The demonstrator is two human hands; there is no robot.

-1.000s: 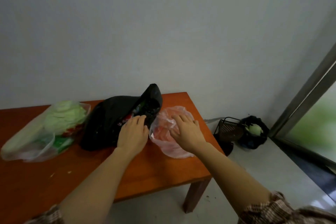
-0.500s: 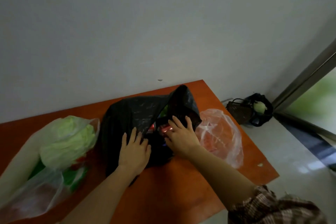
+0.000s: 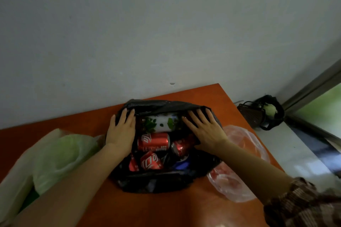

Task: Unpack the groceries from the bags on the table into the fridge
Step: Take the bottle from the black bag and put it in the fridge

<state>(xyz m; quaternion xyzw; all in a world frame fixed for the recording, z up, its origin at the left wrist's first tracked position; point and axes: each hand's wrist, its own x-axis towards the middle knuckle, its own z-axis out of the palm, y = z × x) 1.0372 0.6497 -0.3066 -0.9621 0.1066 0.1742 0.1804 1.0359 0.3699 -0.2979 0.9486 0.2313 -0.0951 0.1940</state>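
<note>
Now the black plastic bag (image 3: 156,182) is sitting wide open on the orange table (image 3: 166,212). Inside it, red cola cans (image 3: 153,142) are lying on their sides, with a leaf-printed white can (image 3: 162,122) beyond them. The left hand (image 3: 120,131) is pressing the bag's left wall with straight, slightly spread fingers, and the right hand (image 3: 206,131) is pressing its right wall likewise, neither one gripping. A cabbage bag (image 3: 59,153) is lying left of the black bag and a pinkish clear bag (image 3: 239,186) is lying right of it.
</note>
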